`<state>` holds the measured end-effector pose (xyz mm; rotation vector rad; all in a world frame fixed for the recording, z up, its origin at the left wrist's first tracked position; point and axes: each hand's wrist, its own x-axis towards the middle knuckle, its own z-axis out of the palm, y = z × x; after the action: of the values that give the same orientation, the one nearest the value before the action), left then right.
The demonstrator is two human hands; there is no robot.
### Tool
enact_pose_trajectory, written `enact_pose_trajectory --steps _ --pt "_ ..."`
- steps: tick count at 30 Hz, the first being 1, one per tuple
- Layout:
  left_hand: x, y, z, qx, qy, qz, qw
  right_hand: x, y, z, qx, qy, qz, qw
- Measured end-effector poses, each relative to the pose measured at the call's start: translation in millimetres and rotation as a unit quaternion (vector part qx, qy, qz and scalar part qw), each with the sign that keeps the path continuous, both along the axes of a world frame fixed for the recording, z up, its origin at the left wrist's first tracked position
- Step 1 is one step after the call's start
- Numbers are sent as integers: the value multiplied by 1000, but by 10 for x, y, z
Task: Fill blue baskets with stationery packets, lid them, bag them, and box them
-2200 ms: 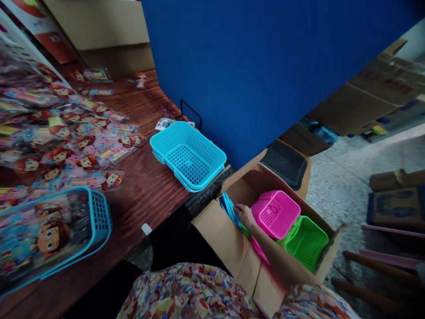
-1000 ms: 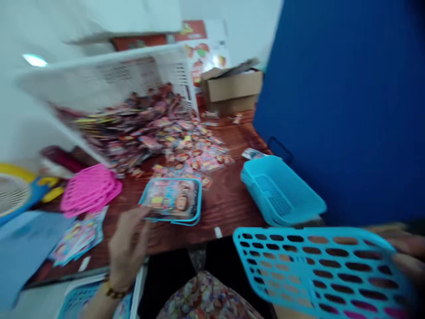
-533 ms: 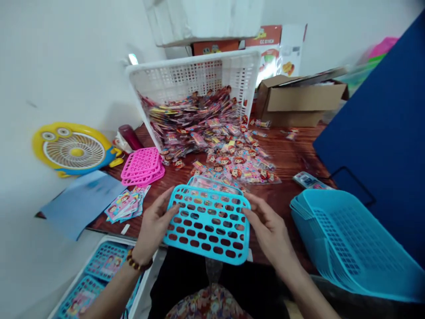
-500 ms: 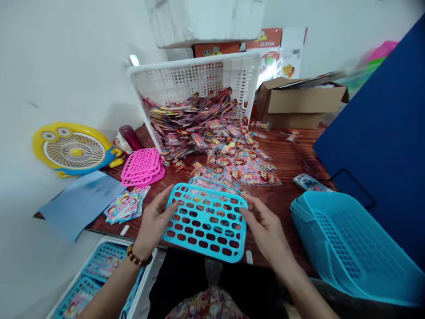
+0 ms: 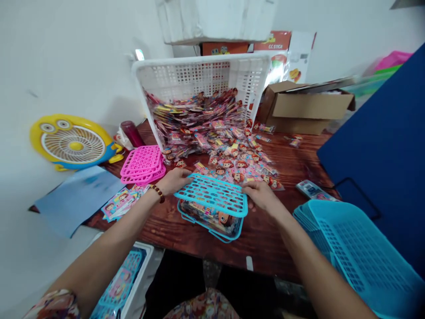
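A blue perforated plastic lid [image 5: 212, 193] is tilted over a small blue basket [image 5: 229, 235] filled with wrapped packets, its handle hanging down at the front. My left hand [image 5: 177, 180] grips the lid's left back corner, fingers closed on it. On the other side my right hand [image 5: 260, 194] pinches the lid's right edge. The lid's front edge is lifted above the basket rim; its back edge is hard to make out. Behind it spreads a heap of small wrapped packets [image 5: 229, 155] with cartoon heads.
A white crate [image 5: 199, 62] on its side spills packets. Pink lids [image 5: 142, 164], printed cards [image 5: 121, 201] and a yellow fan [image 5: 75, 141] lie left. Nested blue baskets [image 5: 358, 248] and a blue panel [image 5: 381, 150] stand right. A box of finished-looking baskets [image 5: 121, 283] sits below left.
Both hands have moved the lid away from me, from near the table's front edge to above the filled basket. The lid now lies flatter, and the basket beneath shows.
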<state>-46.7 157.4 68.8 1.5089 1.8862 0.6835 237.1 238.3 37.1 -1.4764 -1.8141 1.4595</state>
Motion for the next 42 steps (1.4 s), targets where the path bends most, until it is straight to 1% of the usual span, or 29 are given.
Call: enact_pose_trajectory --steps 4,6,7,8,9,11,12,14,16,20,23,27,31,33,37,39,42 --pt "-10 -102 -11 -14 38 -14 999 11 -49 -36 8 -25 22 999" --pt "-12 -140 -30 -12 58 -18 998 19 -78 -39 33 -61 42 997" --pt "-11 -156 -47 -9 69 -19 997 25 -99 -38 68 -88 56 992" --pt "-10 -171 -67 -4 79 -20 997 31 -128 -35 119 -121 65 983" --pt "-7 -186 -91 2 89 -21 996 37 -164 -31 179 -157 67 969" --pt "0 -218 -138 16 109 -25 994 48 -254 -25 288 -216 61 931" --pt "4 -234 -160 24 118 -27 992 53 -301 -25 327 -229 61 915" --pt "10 -266 -197 35 136 -34 990 62 -386 -35 375 -222 83 896" --pt "19 -293 -229 43 152 -38 987 80 -447 -55 383 -205 118 893" --pt "43 -333 -301 63 191 -26 979 159 -517 -105 342 -195 179 902" --pt "62 -365 -357 70 216 -13 974 223 -550 -157 314 -199 216 903" --pt "79 -417 -419 74 240 7 968 254 -565 -233 300 -211 227 902" --pt "101 -443 -483 94 243 22 965 246 -566 -256 300 -203 241 900" --pt "114 -438 -505 105 241 24 964 240 -576 -259 316 -199 237 897" --pt "129 -405 -509 132 237 9 963 243 -611 -298 386 -163 227 879" --pt "127 -388 -507 136 233 -2 963 252 -629 -331 395 -154 237 874" --pt "120 -373 -516 132 228 -11 965 266 -656 -381 387 -155 252 874"
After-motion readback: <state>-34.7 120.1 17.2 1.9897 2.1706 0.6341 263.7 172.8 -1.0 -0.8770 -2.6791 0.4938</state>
